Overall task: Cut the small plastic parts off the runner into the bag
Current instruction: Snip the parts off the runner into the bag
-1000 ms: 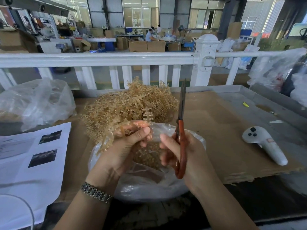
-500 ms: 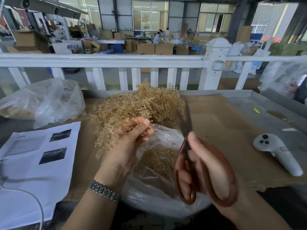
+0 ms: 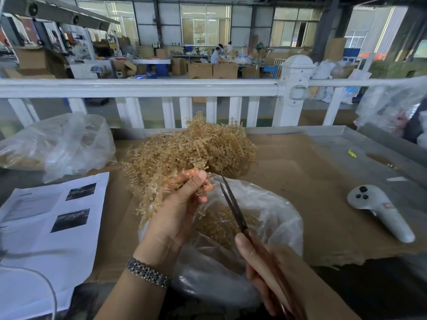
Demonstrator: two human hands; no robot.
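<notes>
— Reddish-brown handles, right up close: the right hand [image 3: 275, 276] has its grip wrapped around the scissors [image 3: 238, 213], blades a little apart and pointing up and away over the mouth of the bag [image 3: 277, 218].

— And the other one?

— Left hand [image 3: 182, 211], bracelet [image 3: 147, 272] on the wrist, fingers pinched shut on a runner [image 3: 196, 181] of small tan parts, held just above the bag's near-left rim. The blade tips sit just beside that sprig; whether they touch it I cannot tell.

— Anything in the bag?

— A layer of loose tan parts [image 3: 221, 222] on the bottom, seen through clear plastic. The bag rests on brown cardboard [image 3: 300, 172] covering the table.

— Further out?

— Just behind the left hand, a big tangled pile of runners [image 3: 191, 151]. Printed sheets [image 3: 50, 215] lie to the left, a white controller [image 3: 379, 211] well off to the right. Beyond the sheets, a second clear bag [image 3: 60, 144]. Then a white railing [image 3: 161, 88], and past it cartons on the workshop floor.
</notes>
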